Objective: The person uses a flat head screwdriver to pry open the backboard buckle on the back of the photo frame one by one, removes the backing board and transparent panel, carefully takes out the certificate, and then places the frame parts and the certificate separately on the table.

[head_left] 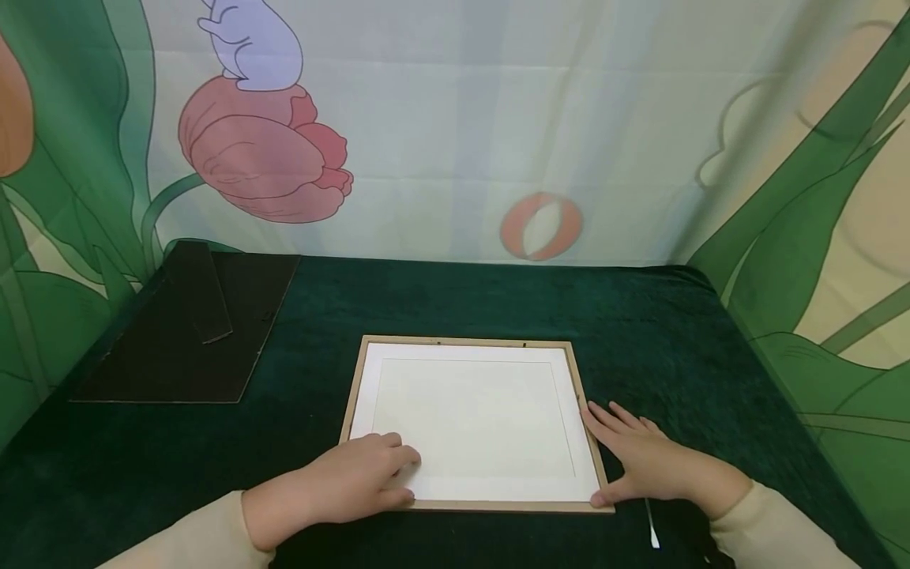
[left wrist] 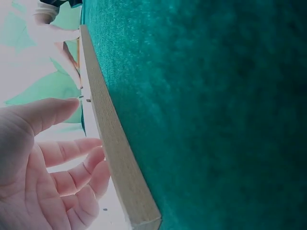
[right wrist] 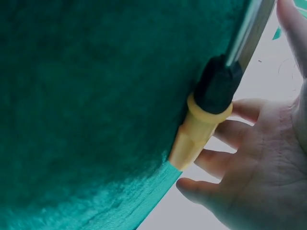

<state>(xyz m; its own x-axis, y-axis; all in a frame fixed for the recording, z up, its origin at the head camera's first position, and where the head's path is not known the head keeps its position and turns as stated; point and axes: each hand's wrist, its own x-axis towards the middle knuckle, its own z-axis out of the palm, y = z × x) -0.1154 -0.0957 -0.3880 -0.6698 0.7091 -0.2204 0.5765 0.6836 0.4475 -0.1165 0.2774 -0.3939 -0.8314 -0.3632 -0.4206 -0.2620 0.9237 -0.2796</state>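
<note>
A light wooden picture frame point(head_left: 465, 341) lies flat with a white sheet point(head_left: 469, 419) inside its rim; a thin line outlines a rectangle on it. My left hand point(head_left: 355, 478) is over the lower left part, its fingers loosely bent and their tips near the rim in the left wrist view. At the right edge, my right hand point(head_left: 650, 458) touches the frame with thumb and fingers spread. Close beside that hand is a screwdriver point(right wrist: 196, 136) with a yellow and black handle; only its flat metal tip shows below the hand in the head view.
On the left of the dark green cloth point(head_left: 455, 300) lies a black backing board point(head_left: 142, 363) with a stand leg point(head_left: 199, 300). A curtain point(head_left: 426, 142) printed with flowers and leaves hangs behind the table. Small dark tabs point(head_left: 524, 344) sit along the frame's far inner edge.
</note>
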